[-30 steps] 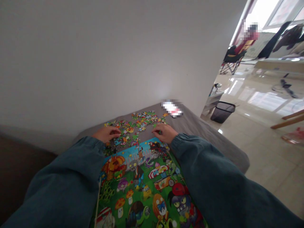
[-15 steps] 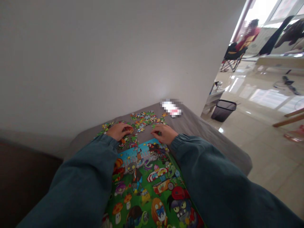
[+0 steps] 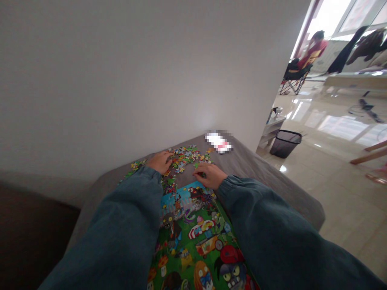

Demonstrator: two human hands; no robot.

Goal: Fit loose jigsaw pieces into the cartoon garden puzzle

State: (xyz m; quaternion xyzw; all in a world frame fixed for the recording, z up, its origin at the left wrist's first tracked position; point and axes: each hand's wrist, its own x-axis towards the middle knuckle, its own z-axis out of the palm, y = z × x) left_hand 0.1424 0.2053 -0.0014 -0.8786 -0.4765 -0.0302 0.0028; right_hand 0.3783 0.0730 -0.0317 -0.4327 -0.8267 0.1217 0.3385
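A colourful cartoon jigsaw puzzle lies mostly assembled on a grey cloth-covered table. Beyond its far edge is a scatter of loose puzzle pieces. My left hand rests palm down on the left part of that scatter, fingers curled over pieces. My right hand sits at the puzzle's top right corner, fingertips pinching a small green piece against the cloth. Both arms wear dark teal sleeves.
A blurred white and red flat object lies near the table's far corner. A white wall runs close behind the table. To the right: a glossy tiled floor, a black bin, a low side table, and a person seated far off.
My left hand has slid right across the loose pieces, from the far left of the scatter to its middle. My right hand stays at the puzzle's corner.
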